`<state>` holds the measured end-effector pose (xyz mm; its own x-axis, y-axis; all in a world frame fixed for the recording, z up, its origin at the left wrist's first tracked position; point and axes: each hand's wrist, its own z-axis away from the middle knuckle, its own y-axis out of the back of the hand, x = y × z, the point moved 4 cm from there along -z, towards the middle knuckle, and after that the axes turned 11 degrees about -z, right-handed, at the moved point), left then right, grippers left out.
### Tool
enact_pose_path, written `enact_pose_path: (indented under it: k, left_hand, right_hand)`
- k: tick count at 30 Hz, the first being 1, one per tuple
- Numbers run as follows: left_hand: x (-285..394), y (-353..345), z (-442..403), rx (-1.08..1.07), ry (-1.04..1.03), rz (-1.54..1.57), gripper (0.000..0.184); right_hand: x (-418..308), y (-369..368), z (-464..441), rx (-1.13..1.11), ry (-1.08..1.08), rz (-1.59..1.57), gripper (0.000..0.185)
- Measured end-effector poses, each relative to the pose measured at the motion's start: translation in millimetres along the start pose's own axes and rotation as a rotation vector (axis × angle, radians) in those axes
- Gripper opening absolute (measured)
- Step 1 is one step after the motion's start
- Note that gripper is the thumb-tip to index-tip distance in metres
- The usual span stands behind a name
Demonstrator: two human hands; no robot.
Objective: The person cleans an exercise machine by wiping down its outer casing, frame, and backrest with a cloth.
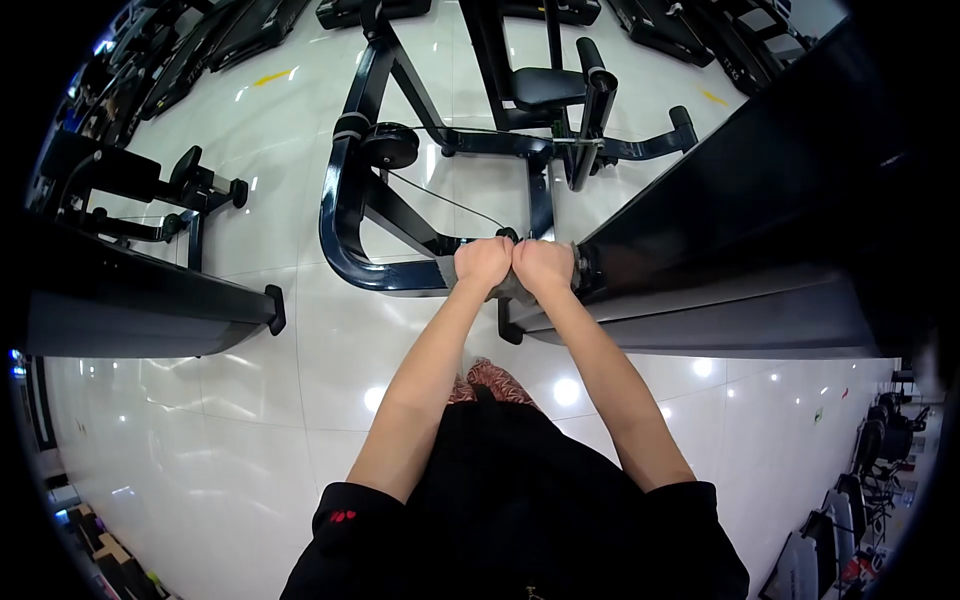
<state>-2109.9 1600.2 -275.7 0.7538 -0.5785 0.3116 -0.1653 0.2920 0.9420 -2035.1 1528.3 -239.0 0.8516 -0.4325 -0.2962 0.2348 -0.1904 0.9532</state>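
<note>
Both fists meet side by side over the lower bar of a dark, glossy gym machine frame [348, 235]. My left hand [483, 262] is closed on a grey cloth [512, 289] wrapped around that bar. Right against it, my right hand [543, 265] is closed on the same cloth, close to the machine's large dark housing [720, 220]. The cloth shows between and below the hands; the rest lies hidden under the fingers. A thin cable runs from a round black pulley [390, 146] down toward the bar just beyond my hands.
Beyond the bar stand a padded black seat [548, 88] and a roller pad [597, 80]. Another machine [150, 285] is on the left, its foot [275, 310] on the shiny tiled floor [250, 430]. Treadmills [185, 75] line the back.
</note>
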Motion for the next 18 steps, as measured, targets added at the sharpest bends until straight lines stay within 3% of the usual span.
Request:
enact_pose_path:
  k: [6, 12, 16, 18]
  left_hand:
    - [-5.1, -8.5, 2.9, 0.043, -0.034, -0.047, 0.045]
    - [-8.3, -7.3, 10.7, 0.245, -0.135, -0.011, 0.039]
    - [-13.2, -4.8, 13.3, 0.224, -0.181, 0.014, 0.035]
    - [-18.7, -4.3, 14.0, 0.261, -0.197, 0.027, 0.033]
  right_hand:
    - [0.8, -5.5, -0.4, 0.066, 0.021, 0.002, 0.036]
    - [-4.9, -3.7, 1.4, 0.051, 0.066, 0.046, 0.035]
    - [-11.0, -8.2, -0.7, 0.074, -0.01, 0.077, 0.033]
    - [-20.1, -8.4, -0.5, -0.021, -0.058, 0.14, 0.029]
